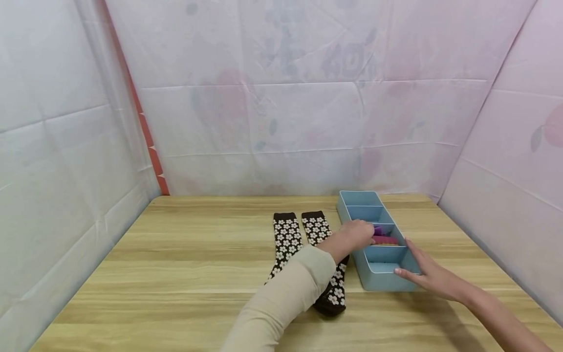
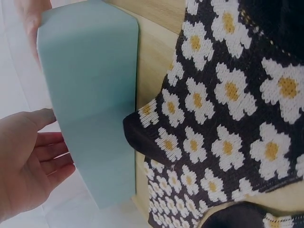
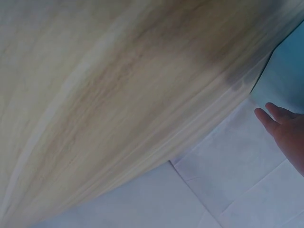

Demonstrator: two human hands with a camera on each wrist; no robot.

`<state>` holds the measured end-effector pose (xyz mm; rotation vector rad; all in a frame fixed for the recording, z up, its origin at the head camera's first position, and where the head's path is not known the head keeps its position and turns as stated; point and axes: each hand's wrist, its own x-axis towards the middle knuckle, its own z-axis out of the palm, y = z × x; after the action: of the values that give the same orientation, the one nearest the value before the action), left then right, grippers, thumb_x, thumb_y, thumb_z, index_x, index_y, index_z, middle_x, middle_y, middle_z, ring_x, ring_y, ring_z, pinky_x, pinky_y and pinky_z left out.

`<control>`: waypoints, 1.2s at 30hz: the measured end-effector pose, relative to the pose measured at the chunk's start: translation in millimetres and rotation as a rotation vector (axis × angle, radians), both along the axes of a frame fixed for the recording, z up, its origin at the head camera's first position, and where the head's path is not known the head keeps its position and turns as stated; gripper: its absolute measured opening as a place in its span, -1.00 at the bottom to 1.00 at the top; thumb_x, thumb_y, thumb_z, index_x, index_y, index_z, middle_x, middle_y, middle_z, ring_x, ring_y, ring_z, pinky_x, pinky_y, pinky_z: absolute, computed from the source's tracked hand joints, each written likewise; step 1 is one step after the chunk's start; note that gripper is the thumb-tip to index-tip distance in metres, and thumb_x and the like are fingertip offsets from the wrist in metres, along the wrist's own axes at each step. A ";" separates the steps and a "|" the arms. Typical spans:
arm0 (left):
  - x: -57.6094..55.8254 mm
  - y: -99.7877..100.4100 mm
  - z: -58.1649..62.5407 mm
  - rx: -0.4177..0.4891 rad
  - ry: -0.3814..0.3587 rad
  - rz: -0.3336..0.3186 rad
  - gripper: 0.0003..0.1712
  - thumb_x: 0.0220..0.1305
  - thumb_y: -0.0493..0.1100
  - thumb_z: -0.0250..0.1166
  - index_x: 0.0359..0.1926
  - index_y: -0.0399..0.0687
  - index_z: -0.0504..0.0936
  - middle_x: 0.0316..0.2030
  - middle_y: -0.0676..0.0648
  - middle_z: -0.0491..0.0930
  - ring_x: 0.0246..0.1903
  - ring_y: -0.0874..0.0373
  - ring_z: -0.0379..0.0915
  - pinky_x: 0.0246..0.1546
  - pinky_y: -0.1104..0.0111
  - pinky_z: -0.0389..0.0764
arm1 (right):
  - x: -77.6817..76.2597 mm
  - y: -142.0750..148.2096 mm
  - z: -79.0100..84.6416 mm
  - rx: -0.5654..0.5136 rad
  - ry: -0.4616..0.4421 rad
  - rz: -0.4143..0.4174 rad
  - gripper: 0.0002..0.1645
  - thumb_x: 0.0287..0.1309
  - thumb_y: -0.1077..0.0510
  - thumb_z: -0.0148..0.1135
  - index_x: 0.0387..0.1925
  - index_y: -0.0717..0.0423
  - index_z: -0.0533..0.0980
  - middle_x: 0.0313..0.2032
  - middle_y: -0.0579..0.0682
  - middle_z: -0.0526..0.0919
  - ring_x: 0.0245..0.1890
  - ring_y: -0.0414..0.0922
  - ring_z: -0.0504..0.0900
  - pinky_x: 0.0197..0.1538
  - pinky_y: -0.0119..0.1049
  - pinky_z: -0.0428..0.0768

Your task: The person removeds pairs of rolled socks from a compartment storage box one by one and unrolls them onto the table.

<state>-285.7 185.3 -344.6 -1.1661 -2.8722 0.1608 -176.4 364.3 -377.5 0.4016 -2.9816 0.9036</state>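
Note:
My left hand (image 1: 358, 233) reaches over the near-left wall of a light blue divided box (image 1: 389, 282), fingers down in a middle compartment; the left wrist view shows the fingers (image 2: 54, 164) bent over the rim, tips hidden inside. That compartment holds a purple cloth bundle (image 1: 377, 231) and a dark red one (image 1: 384, 240); whether I grip either, I cannot tell. My right hand (image 1: 424, 274) rests on the box's near right corner, fingers straight along the outer side and thumb on the near rim.
Left of the box lie two black socks with white flowers (image 1: 287, 239), flat and side by side, the right one (image 1: 336, 288) partly under my left forearm. The box has several compartments. White sheeting (image 1: 264, 122) walls the back and sides of the wooden table (image 1: 184, 274).

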 end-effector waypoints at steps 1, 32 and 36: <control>0.2 0.5 -0.1 -0.004 0.005 0.002 -0.69 0.28 0.14 0.09 -0.13 0.10 0.57 -0.22 0.19 0.53 -0.30 0.34 0.41 -0.32 0.49 0.44 | 0.3 0.1 -0.3 -0.001 0.003 -0.001 0.10 0.16 -0.02 0.18 0.34 0.41 -0.30 0.25 0.54 -0.12 0.16 0.50 -0.04 0.00 0.41 0.05; -11.5 11.1 18.0 -0.133 -0.248 -0.099 -0.86 0.29 -0.13 0.15 -0.43 0.02 0.44 -0.47 0.09 0.37 -0.45 0.27 0.22 -0.43 0.48 0.22 | 1.0 -1.5 -2.3 -0.063 -0.019 -0.005 0.11 0.18 -0.01 0.17 0.35 0.37 -0.35 0.27 0.52 -0.18 0.20 0.47 -0.09 0.02 0.40 0.01; -13.4 12.1 17.6 -0.178 -0.237 -0.102 -0.93 0.31 -0.11 0.11 -0.27 0.05 0.50 -0.30 0.11 0.46 -0.36 0.26 0.26 -0.32 0.47 0.26 | 1.1 -1.4 -2.1 -0.063 -0.013 -0.009 0.11 0.17 -0.01 0.18 0.35 0.37 -0.34 0.27 0.52 -0.17 0.20 0.47 -0.09 0.03 0.40 0.01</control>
<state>-299.1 197.4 -327.1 -1.4526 -3.0426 0.3001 -175.2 362.8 -379.6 0.3822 -2.9551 1.0009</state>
